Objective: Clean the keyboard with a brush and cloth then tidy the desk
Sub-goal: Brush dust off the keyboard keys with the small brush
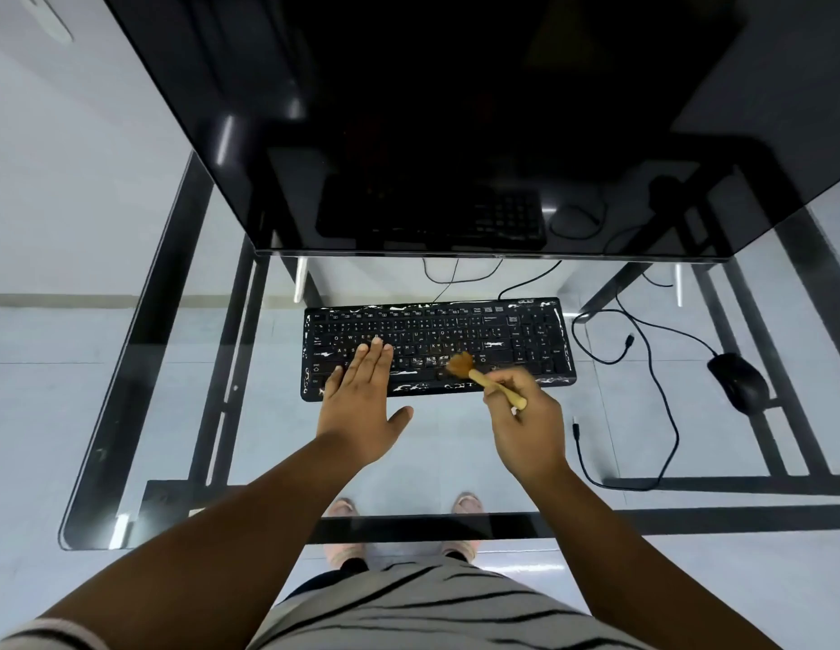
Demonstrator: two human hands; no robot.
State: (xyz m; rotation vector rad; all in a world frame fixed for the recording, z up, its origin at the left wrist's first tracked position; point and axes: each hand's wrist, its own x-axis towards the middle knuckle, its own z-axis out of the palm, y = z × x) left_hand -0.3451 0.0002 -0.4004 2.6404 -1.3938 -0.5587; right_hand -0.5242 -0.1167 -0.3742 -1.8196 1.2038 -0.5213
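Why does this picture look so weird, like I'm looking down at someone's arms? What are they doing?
The camera sits on a person's head, looking down, so you see their own arms and feet. There is only this one picture. They stand at a glass desk; you can see the floor through it. On it lies a black keyboard with white smudges on it, and a big dark monitor rises behind it. The left hand rests flat on the keys, holding the keyboard steady. The right hand grips a small wooden brush whose bristles touch the keys, sweeping dust. A black mouse and loose cables lie to the right.
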